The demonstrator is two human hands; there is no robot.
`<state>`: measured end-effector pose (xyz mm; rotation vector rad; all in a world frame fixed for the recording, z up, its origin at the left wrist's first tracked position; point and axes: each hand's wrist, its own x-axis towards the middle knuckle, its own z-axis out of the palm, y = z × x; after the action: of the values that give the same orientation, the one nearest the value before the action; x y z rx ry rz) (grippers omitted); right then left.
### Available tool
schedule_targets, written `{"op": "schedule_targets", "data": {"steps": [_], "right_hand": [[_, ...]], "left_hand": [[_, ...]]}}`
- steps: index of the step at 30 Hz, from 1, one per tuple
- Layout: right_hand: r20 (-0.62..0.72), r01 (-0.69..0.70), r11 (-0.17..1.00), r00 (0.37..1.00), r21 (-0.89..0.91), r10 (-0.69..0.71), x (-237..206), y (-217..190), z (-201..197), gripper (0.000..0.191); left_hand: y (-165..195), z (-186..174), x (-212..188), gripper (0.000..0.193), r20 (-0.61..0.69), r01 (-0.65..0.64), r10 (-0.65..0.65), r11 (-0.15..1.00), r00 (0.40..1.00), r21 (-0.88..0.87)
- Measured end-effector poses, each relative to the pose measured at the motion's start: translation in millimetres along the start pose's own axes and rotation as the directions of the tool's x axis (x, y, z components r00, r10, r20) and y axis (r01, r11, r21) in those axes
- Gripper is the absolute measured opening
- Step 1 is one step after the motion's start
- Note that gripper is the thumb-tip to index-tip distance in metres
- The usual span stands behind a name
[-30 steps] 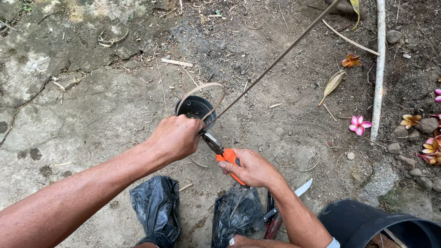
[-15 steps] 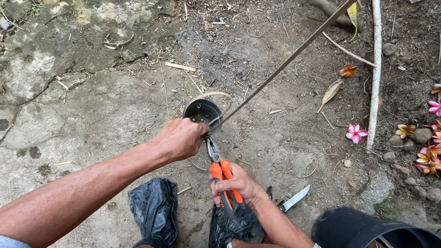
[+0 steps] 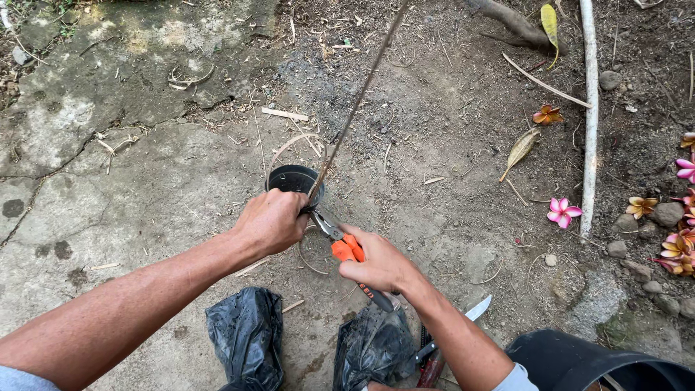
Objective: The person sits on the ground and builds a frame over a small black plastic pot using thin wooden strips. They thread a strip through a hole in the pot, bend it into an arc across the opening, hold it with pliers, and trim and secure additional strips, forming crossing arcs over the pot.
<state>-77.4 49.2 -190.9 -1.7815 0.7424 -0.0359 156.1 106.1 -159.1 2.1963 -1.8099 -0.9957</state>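
Observation:
My left hand [image 3: 273,219] is closed around the lower end of a long thin brown stick [image 3: 359,94] that slants up to the top of the view. Its fist rests on the rim of a small black pot [image 3: 292,178] standing on the ground. My right hand [image 3: 378,264] grips orange-handled pruning shears [image 3: 344,247], whose metal jaws point at the stick just beside my left fist. Both forearms reach in from the bottom of the view.
Two black plastic bags [image 3: 248,336] lie near my feet, and a knife blade [image 3: 478,309] lies beside them. A large black bucket [image 3: 579,360] sits at bottom right. Pink flowers [image 3: 562,212], dry leaves, a pale pole [image 3: 589,116] and cracked concrete surround the spot.
The stick has swung more upright, its top now further left. My right hand has shifted the shears and keeps their jaws at the stick by the pot.

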Motion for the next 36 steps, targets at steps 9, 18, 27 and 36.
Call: {"op": "schedule_targets", "data": {"steps": [9, 18, 27, 36], "right_hand": [[-0.181, 0.032, 0.879, 0.974, -0.475, -0.134, -22.1, -43.7, 0.8, 0.071], [-0.095, -0.170, 0.959, 0.984, -0.227, 0.152, -18.7, -34.0, 1.3, 0.056], [0.309, -0.304, 0.328, 0.950, 0.894, 0.039, -17.1, 14.7, 16.9, 0.046], [0.380, -0.368, 0.227, 0.925, 0.902, -0.010, -25.6, 6.7, 32.7, 0.050]], "left_hand": [[-1.7, -6.6, 2.6, 0.019, -0.115, -0.011, 0.009, 1.000, 0.993, -0.017], [-6.5, -5.3, -2.3, 0.016, -0.133, -0.058, 0.054, 0.998, 0.990, -0.031], [-4.8, -5.2, -8.7, 0.013, -0.224, -0.158, 0.126, 0.979, 0.966, -0.128], [-6.1, -2.5, -8.5, 0.009, -0.166, -0.175, 0.133, 0.948, 0.977, -0.265]]}}
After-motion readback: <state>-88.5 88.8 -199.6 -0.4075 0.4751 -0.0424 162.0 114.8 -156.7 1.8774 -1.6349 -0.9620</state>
